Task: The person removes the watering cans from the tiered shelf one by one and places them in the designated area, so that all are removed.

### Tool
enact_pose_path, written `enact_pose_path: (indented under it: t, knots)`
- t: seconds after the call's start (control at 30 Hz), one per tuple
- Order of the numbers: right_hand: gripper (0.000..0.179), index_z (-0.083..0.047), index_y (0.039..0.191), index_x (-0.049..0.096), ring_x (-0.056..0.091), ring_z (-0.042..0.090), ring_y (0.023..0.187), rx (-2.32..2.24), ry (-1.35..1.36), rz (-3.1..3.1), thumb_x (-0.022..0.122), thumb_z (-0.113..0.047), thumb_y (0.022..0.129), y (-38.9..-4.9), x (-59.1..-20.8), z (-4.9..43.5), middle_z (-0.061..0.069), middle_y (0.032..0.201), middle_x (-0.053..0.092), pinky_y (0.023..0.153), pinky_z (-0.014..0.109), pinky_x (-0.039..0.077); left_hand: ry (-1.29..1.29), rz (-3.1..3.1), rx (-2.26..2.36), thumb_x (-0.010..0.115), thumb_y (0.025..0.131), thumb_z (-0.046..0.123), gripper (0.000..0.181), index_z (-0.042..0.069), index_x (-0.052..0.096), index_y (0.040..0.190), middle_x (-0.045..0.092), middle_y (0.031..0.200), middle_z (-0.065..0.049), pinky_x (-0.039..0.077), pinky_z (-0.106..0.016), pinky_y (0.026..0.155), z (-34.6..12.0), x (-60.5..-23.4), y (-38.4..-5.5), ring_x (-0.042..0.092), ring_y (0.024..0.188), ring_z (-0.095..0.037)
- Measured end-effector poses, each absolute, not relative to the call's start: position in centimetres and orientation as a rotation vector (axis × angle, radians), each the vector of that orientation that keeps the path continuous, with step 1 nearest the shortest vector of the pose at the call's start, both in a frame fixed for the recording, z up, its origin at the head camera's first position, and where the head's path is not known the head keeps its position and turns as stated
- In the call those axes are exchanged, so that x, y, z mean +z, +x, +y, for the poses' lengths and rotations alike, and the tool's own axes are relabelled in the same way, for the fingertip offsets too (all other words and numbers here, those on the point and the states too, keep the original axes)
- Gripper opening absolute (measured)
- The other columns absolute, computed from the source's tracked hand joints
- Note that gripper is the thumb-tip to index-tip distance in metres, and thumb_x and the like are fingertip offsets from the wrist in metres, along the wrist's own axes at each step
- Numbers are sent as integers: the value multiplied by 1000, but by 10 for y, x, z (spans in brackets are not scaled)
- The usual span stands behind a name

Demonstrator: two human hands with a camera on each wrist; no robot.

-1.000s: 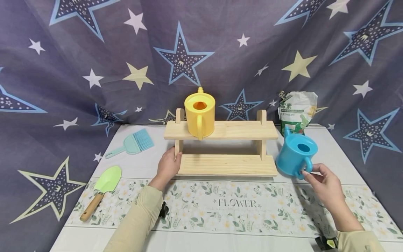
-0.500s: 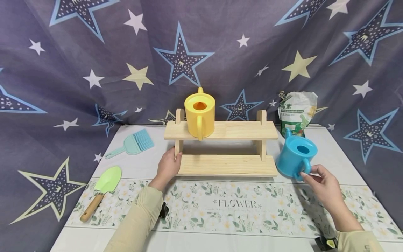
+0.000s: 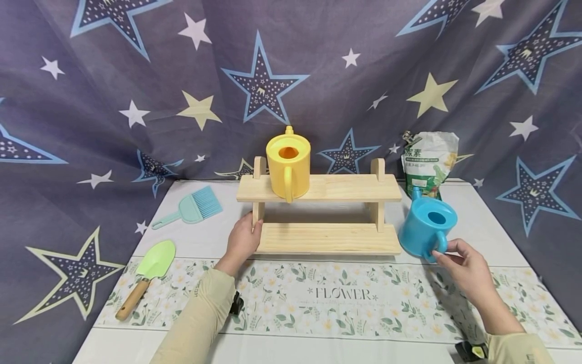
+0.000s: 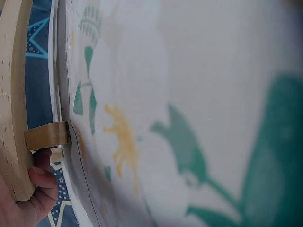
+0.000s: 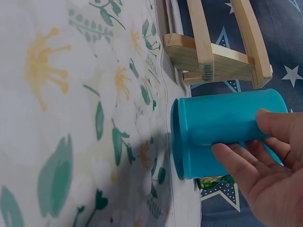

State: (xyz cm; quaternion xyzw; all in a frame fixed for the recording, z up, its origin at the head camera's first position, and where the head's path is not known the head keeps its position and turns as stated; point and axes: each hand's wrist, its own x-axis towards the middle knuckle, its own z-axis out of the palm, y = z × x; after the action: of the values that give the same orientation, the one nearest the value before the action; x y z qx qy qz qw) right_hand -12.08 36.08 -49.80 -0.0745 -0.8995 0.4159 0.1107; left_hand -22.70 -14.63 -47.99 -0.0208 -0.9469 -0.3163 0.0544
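A two-tier wooden shelf (image 3: pixel 327 238) stands in the middle of the table. My left hand (image 3: pixel 243 237) grips its left end beside the lower board; in the left wrist view, curled fingers (image 4: pixel 43 182) wrap the board's end. On the upper board sits a yellow watering can (image 3: pixel 300 169), handle toward me. Right of the shelf, my right hand (image 3: pixel 470 270) pinches the handle of a blue watering can (image 3: pixel 420 230), whose spout points to the back. The right wrist view shows the blue can's side and base close to the shelf end, with thumb and fingers at the handle.
Behind the blue can stands a clipped white and green bag (image 3: pixel 429 159). At the left lie a light teal brush (image 3: pixel 193 208) and a green trowel (image 3: pixel 156 259) with a wooden handle. A floral cloth band (image 3: pixel 332 313) crosses the table; a starry curtain (image 3: pixel 345 96) hangs behind.
The blue watering can has turned and shifted slightly, its handle moving a little left and toward me with my right hand. The left hand and shelf have stayed put.
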Motion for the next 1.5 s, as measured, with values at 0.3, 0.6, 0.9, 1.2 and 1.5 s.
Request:
enact_pose_path:
  t: [0.3,0.6,0.9,1.2,1.5]
  knots:
    - [26,3,104,58,56,-14,74,1250,-243,-2743,67,-19,94,-105,-457,337,26,114,61,68,33,58,-63,-2880,-955,49,103,25,38,-1,54,129,63,118,-19,48,-50,91,-147,-480,-227,60,109,-35]
    - [25,3,104,58,54,-14,76,1241,-257,-2757,69,-17,92,-103,-458,337,26,114,61,71,39,59,-54,-2881,-961,48,103,26,37,0,55,129,63,118,-17,48,-50,92,-147,-483,-229,60,108,-34]
    - [38,6,116,60,65,45,100,1173,-297,-2724,71,-19,90,-100,-456,332,31,117,60,69,38,59,-69,-2872,-966,50,102,24,36,-1,55,128,63,117,-18,48,-50,92,-147,-481,-228,60,108,-35]
    - [40,3,118,63,50,-21,75,1131,-334,-2587,71,-26,91,-94,-446,332,23,110,67,59,8,48,-59,-2879,-962,48,103,25,38,0,53,131,62,120,-18,47,-50,95,-147,-481,-228,59,111,-35]
    - [24,-1,105,69,57,-15,73,1144,-453,-2271,73,-19,89,-93,-432,325,-31,82,58,65,2,44,-54,-2886,-961,48,103,26,39,0,53,131,62,120,-18,47,-50,94,-147,-482,-229,60,111,-34]
